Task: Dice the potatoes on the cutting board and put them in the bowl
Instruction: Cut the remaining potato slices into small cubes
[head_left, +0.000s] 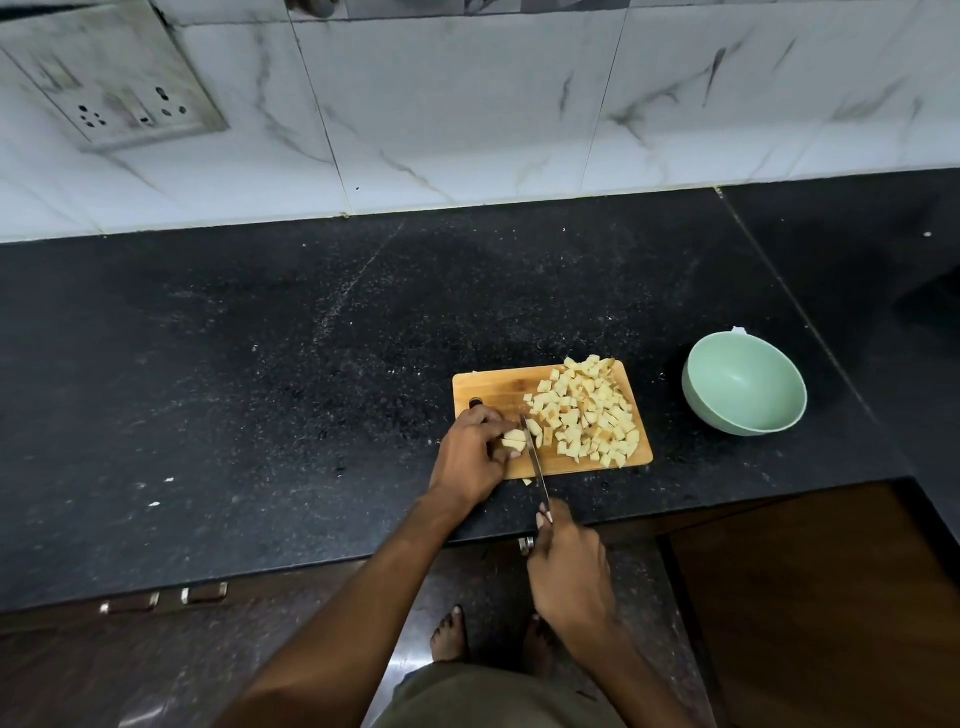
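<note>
The potato piece (513, 441) still to be cut lies at the left end of the cutting board (493, 387), its long axis running left to right, its cut end facing right toward the knife blade (535, 457). The left hand (475, 449) comes in from below, forearm slanting up from the lower left, and its fingers curl down over the piece, pinning it to the board with the fingertips just beside the blade. The board is a wooden rectangle, long side left to right, on a black speckled counter (260, 389). The knife stands edge down across the piece, just right of the left hand's fingers; its long axis runs from the far tip back toward the person, reaching past the near edge of the board. The right hand (566, 566) is nearer the person and lower than the left, wrapped tight around the knife handle, forefinger stretched along the top, its forearm entering from the lower right. One small cube (527, 481) lies on the counter just below the board, beside the blade. Right of the knife, a heap of diced potato (589, 413) covers the right half of the board. Further right, well apart from both hands, a pale green bowl (745, 384) sits on the counter, tipped slightly with its opening toward the camera.
</note>
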